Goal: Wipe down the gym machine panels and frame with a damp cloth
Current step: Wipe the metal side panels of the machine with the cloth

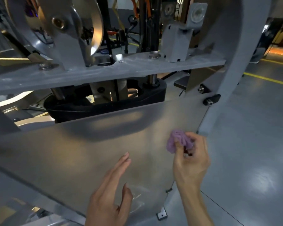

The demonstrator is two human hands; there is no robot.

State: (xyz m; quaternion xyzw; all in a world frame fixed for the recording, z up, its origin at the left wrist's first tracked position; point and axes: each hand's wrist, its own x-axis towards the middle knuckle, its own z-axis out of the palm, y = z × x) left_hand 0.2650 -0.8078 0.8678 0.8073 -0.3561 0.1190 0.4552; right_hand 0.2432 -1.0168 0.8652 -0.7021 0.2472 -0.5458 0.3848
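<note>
Cloth [178,141] bunched in right hand [190,160], left hand [111,190] apart.

This is a commercial gym floor. A grey steel-framed weight machine [232,66] with a frosted translucent shield panel [91,144], a polished metal cam pulley [88,22] and black guide rods [151,22] stands on glossy grey flooring [252,152] marked with yellow lines [266,79]. More black-and-orange exercise equipment [134,10] stands behind.

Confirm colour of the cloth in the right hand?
Light purple, a plain lilac. The cloth is bunched in the right hand, clearest in the head view.
</note>
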